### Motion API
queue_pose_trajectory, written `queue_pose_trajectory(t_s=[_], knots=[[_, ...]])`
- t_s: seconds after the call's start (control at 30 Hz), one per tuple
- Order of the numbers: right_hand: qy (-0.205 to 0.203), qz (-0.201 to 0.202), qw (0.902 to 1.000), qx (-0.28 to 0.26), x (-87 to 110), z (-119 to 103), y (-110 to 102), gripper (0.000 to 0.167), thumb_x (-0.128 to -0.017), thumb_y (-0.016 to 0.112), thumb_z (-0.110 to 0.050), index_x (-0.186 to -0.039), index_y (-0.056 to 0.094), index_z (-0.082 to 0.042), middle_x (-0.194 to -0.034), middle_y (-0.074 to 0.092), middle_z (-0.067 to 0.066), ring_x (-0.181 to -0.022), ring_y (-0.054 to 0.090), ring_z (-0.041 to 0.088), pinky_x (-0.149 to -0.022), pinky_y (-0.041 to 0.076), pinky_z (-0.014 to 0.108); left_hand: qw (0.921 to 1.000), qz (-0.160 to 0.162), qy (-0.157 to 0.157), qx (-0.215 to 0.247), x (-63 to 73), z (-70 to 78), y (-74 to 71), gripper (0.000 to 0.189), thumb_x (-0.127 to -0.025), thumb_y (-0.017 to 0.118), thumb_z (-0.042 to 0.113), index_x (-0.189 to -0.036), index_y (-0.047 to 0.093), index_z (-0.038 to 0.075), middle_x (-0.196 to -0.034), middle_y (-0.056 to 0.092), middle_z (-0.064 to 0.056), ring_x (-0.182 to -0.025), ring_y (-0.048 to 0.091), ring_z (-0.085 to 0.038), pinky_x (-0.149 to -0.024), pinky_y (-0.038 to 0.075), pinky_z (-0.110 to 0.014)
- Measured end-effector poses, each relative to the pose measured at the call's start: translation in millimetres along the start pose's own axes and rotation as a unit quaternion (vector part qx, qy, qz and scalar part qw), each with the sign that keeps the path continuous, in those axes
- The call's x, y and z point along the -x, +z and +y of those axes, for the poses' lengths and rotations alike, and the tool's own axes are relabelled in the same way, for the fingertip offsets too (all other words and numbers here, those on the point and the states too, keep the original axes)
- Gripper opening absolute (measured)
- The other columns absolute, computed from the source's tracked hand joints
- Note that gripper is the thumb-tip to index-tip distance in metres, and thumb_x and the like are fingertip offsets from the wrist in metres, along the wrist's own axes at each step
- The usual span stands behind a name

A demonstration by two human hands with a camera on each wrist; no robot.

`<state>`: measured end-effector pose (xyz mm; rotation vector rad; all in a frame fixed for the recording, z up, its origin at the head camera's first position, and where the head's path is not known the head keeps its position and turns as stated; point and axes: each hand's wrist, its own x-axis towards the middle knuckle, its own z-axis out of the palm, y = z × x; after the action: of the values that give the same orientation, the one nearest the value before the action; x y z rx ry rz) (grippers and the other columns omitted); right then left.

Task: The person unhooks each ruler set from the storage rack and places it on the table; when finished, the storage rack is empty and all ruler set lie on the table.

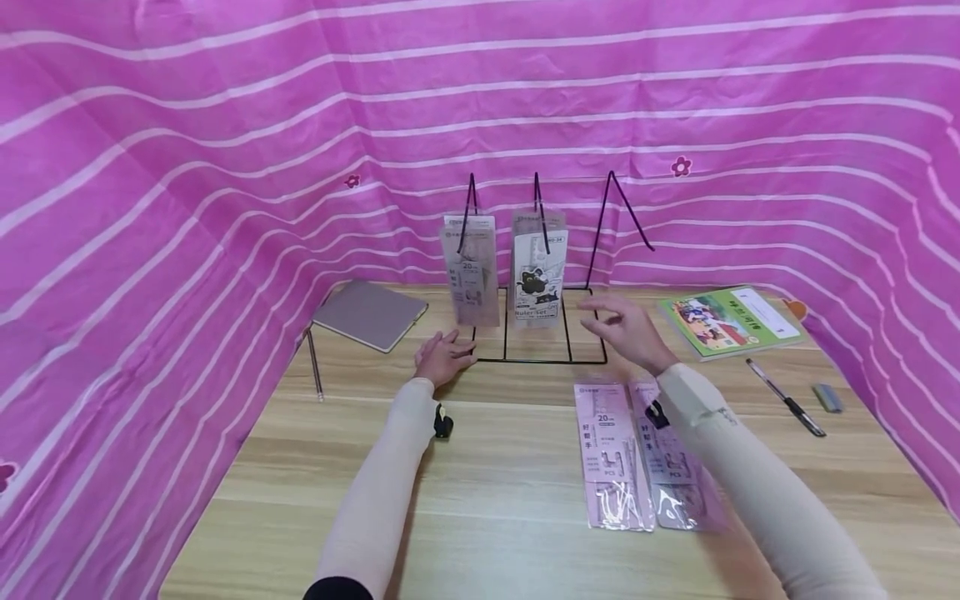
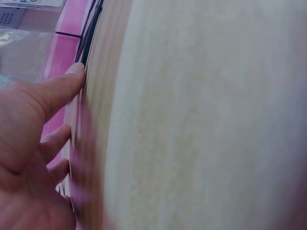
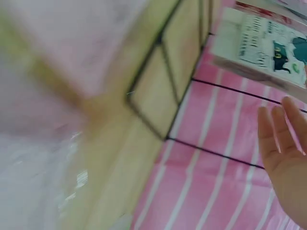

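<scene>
A black wire display rack [image 1: 540, 362] stands on the table with several hooks. Ruler set packets [image 1: 472, 283] in clear sleeves hang from its left hook. From the middle hook hang more packets, the front one a white ruler set packet [image 1: 537, 275] with a black cartoon animal. My left hand [image 1: 442, 358] rests at the rack's front left corner; in the left wrist view the thumb [image 2: 62, 88] touches the wire. Just right of the middle packets is my right hand [image 1: 626, 332], its fingers extended and holding nothing. Two pink ruler set packets [image 1: 613, 454] lie under the right forearm.
To the left are a grey notebook [image 1: 371, 315] and a pencil [image 1: 315, 365]. On the right lie a green illustrated book [image 1: 727, 325], a pen [image 1: 786, 398] and an eraser [image 1: 828, 397]. Pink striped cloth [image 1: 480, 92] hangs behind and around the table.
</scene>
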<state>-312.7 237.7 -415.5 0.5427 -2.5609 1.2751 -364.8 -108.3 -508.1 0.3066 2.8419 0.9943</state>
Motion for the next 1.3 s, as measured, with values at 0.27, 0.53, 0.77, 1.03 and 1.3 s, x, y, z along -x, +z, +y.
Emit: queue_pose_trajectory(t_s=[0.27,0.53,0.77,1.03,1.3], knots=[[-0.034,0.054,0.9918,-0.111,-38.8,-33,3,0.036,-0.092,0.068,0.003,-0.127,0.062,0.009,-0.144,0.053,0.026,-0.122,0.057,0.028,-0.094,0.053,0.026,1.0,0.005,-0.005,-0.003,1.6,1.6,-0.7,0.042,-0.095,0.068,0.038,-0.134,0.065,0.024,-0.163,0.031,-0.005,-0.155,0.014,-0.037,-0.121,0.006,-0.059],[-0.005,0.046,0.987,-0.154,-49.7,-57,-4,0.037,-0.093,0.069,0.001,-0.129,0.063,0.007,-0.144,0.055,0.022,-0.122,0.056,0.04,-0.087,0.051,0.016,1.0,0.006,-0.006,-0.003,6.3,5.8,-2.0,0.041,-0.095,0.069,0.036,-0.134,0.066,0.023,-0.164,0.032,-0.004,-0.154,0.015,-0.037,-0.122,0.006,-0.058],[-0.007,0.029,0.9868,-0.159,-57.9,-61,1,0.037,-0.093,0.069,0.001,-0.129,0.062,0.008,-0.143,0.055,0.026,-0.115,0.066,0.036,-0.087,0.055,0.019,0.9999,0.005,-0.004,-0.016,5.3,3.9,-1.5,0.041,-0.095,0.068,0.039,-0.134,0.065,0.026,-0.164,0.032,-0.004,-0.154,0.016,-0.038,-0.121,0.008,-0.059],[-0.021,0.054,0.9852,-0.161,-61.9,-60,5,0.031,-0.092,0.068,0.004,-0.122,0.064,0.011,-0.122,0.064,0.035,-0.084,0.071,0.01,-0.077,0.057,0.017,0.9998,0.002,-0.003,-0.02,5.4,6.4,-1.9,0.042,-0.096,0.067,0.039,-0.136,0.064,0.026,-0.164,0.031,-0.005,-0.154,0.015,-0.038,-0.121,0.008,-0.06],[-0.035,0.056,0.9824,-0.175,-57.2,-68,5,0.028,-0.089,0.069,0.008,-0.117,0.066,0.013,-0.117,0.066,0.033,-0.083,0.073,0.01,-0.077,0.058,0.019,0.9999,0.005,-0.004,-0.014,7.4,7.3,-3.2,0.041,-0.096,0.067,0.037,-0.135,0.065,0.024,-0.163,0.032,-0.005,-0.154,0.016,-0.038,-0.121,0.008,-0.059]])
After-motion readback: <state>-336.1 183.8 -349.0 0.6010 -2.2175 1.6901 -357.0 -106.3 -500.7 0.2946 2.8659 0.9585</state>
